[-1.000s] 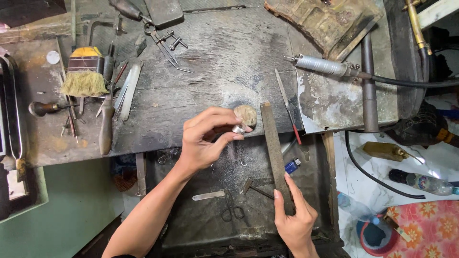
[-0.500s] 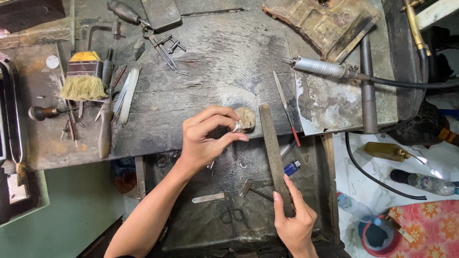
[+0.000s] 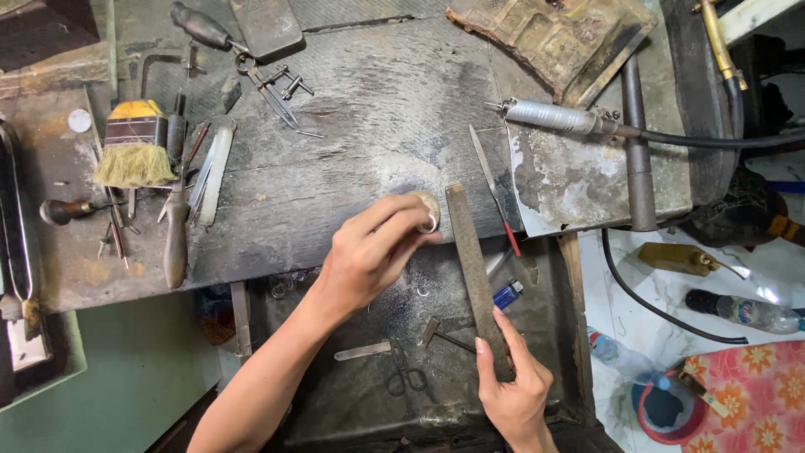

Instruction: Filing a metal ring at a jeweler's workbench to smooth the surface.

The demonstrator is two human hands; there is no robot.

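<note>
1. My left hand (image 3: 369,260) pinches a small silver ring (image 3: 428,223) against the round wooden peg (image 3: 425,204) at the bench edge.
2. My right hand (image 3: 513,390) grips the long flat file (image 3: 475,273) just right of the peg — near the ring, contact unclear.
3. Filing looks midway, I judge — the ring is bright, its finish too small to tell.

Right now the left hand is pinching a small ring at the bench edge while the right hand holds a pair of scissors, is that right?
Not quite. In the head view the right hand holds a long flat file, not scissors. The left hand does pinch the small ring at the bench edge.
</note>
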